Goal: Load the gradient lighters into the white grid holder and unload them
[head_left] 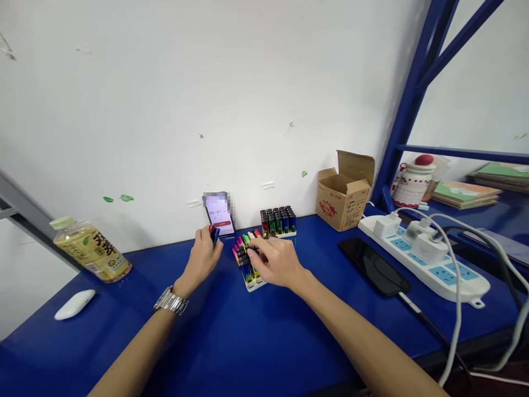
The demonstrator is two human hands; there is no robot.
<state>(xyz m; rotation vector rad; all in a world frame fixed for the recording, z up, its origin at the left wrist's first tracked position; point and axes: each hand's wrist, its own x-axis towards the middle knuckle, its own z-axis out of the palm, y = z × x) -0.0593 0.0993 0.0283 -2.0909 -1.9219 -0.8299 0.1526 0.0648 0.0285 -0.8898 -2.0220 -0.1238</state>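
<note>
My left hand (202, 253) is closed around lighters (215, 234), a blue one and a red-topped one showing past the fingers. To its right, my right hand (275, 259) reaches over a white tray (255, 285) partly filled with colourful lighters (246, 269). Its fingers are pinched at the tops of the lighters there, and what they grip is hidden behind them. Some loose lighters in pink, green and red lie at the back of this tray. Behind my right hand, a second group of lighters (285, 221) with black tops stands upright in rows.
A phone (221, 212) showing a timer leans on the wall. An open cardboard box (341, 201) stands at the back right. Rightward are a black phone (374, 266) on a cable and a power strip (438, 264). Leftward are a drink bottle (93, 251) and a white mouse (75, 305).
</note>
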